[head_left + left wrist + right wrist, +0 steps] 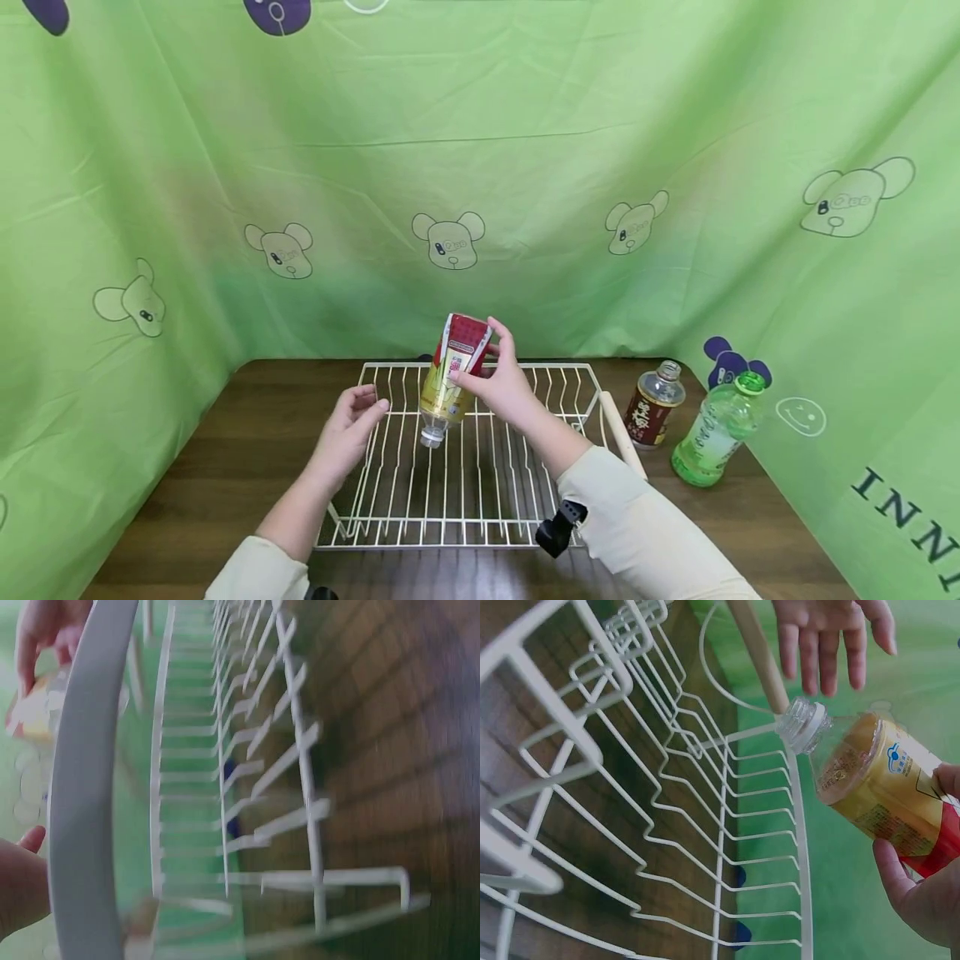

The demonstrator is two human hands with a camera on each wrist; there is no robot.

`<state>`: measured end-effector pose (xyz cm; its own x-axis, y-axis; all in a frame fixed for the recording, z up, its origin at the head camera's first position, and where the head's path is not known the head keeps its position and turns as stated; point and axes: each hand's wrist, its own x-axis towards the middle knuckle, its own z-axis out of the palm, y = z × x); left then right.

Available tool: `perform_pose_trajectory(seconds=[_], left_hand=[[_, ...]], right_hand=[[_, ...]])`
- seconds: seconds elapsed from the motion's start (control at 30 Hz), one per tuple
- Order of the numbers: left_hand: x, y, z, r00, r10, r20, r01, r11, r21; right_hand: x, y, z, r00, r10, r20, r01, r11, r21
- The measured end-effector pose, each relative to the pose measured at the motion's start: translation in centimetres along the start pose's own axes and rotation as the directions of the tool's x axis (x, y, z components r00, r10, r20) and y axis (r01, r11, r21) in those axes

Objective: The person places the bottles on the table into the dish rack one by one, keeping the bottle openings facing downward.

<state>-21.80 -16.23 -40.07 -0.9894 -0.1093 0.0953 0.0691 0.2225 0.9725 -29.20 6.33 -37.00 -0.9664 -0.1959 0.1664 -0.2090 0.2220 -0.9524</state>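
My right hand (pixel 504 385) grips a plastic bottle (pixel 448 392) with a red and yellow label, thumb on the front and fingers round the far side. The bottle is upside down and tilted over the white wire rack (pixel 450 521), its clear neck pointing down and left. In the right wrist view the bottle's neck (pixel 802 724) shows a white ring. My left hand (pixel 347 433) holds nothing. It hovers over the rack's left side, apart from the bottle, and in the right wrist view its fingers (pixel 810 660) extend loosely towards the neck.
Right of the rack, a clear bottle with a dark red label (pixel 652 408) and a green bottle (pixel 716 433) stand on the brown wooden table (pixel 225 467). A pale wooden handle (pixel 621 433) runs along the rack's right side. Green printed cloth (pixel 525 208) surrounds the table's back and sides.
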Motion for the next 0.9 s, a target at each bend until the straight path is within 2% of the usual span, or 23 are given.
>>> perform_pose_trajectory(seconds=[0.07,0.2,0.33,0.53,0.9], left_hand=[[0.4,-0.3,-1.2,0.999,-0.003,-0.039,0.005,0.999,0.037],[1.1,-1.5,-3.1,0.994,-0.056,-0.090,0.068,0.987,0.145],[1.8,-3.0,-3.7,0.991,-0.126,-0.046,0.133,0.966,0.220],[2.4,-4.3,-3.2,0.982,-0.180,0.063,0.168,0.973,0.157],[2.5,-5.0,-3.1,0.981,-0.169,0.099,0.161,0.984,0.079]], right_hand=[[0.6,-0.1,0.5,1.000,-0.002,0.011,0.002,1.000,0.009],[1.7,0.0,1.6,0.999,-0.019,0.028,0.019,1.000,0.000],[2.6,0.1,2.7,0.999,-0.024,0.025,0.025,0.999,-0.036],[3.5,0.6,4.3,1.000,0.003,0.025,-0.001,0.997,-0.083],[3.8,1.9,6.7,0.997,0.027,0.069,-0.014,0.984,-0.178]])
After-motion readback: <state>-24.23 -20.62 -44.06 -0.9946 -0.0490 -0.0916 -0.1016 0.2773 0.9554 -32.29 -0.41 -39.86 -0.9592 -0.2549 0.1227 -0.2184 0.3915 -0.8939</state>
